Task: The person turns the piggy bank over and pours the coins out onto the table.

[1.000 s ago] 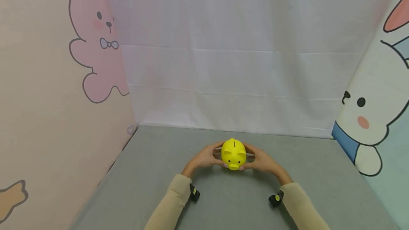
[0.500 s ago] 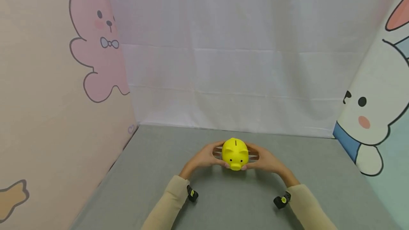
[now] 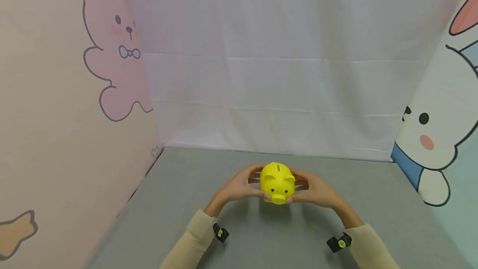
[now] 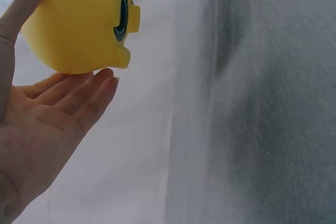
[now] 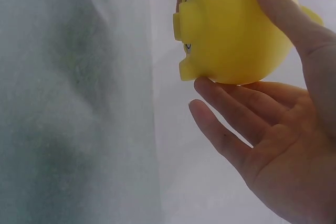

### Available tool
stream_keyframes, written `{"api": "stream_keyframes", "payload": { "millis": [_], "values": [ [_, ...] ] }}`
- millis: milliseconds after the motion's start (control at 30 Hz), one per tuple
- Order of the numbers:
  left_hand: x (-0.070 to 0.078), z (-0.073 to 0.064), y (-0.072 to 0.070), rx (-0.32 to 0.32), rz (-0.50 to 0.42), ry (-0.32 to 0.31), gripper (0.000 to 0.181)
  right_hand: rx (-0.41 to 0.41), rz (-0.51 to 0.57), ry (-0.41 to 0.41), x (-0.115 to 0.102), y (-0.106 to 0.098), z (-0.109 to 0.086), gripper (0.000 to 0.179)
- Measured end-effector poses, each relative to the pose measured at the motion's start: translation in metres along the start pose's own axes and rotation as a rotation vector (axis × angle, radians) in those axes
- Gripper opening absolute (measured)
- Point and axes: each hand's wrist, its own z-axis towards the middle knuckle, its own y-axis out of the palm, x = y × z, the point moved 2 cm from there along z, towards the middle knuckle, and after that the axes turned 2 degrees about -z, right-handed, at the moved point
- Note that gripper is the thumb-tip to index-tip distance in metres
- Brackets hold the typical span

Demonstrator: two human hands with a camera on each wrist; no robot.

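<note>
A yellow piggy bank [image 3: 277, 182] with a coin slot on its back is held between both hands, its snout towards the head camera. My left hand [image 3: 244, 186] grips its left side, thumb at the front and fingers behind. On the opposite side my right hand [image 3: 315, 188] grips it the same way. Both wrist views show the piggy bank [image 4: 79, 24] up off the table, its short feet and a dark round plug on the underside in sight. In the right wrist view the right thumb presses the piggy bank [image 5: 231, 35] near its face.
The grey table [image 3: 261, 240] carries the shadows of the hands and piggy bank. A white cloth [image 3: 261, 74] hangs behind it. Side walls with a pink bear [image 3: 115, 53] and a white rabbit [image 3: 437, 136] flank the table.
Both hands have raised the piggy bank off the table and brought it slightly closer and to the right. It looks larger now, and its shadow lies below it.
</note>
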Motion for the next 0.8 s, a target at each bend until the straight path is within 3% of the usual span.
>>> {"api": "stream_keyframes", "payload": {
  "millis": [167,333,600,800],
  "values": [
    [0.006,-0.007,0.003,-0.026,-0.091,0.036,0.092,0.009,-0.017,-0.005,-0.012,-0.001,-0.009,0.094],
    [0.005,-0.01,0.005,-0.028,-0.107,0.082,0.091,0.018,-0.028,-0.016,-0.018,0.002,-0.012,0.092],
    [0.005,-0.015,0.006,0.02,-0.135,0.09,0.084,0.022,0.019,-0.01,-0.017,0.011,-0.016,0.089],
    [0.001,-0.017,0.004,0.043,-0.268,0.076,0.081,0.093,0.041,-0.055,-0.024,0.016,-0.017,0.103]
  ]
}}
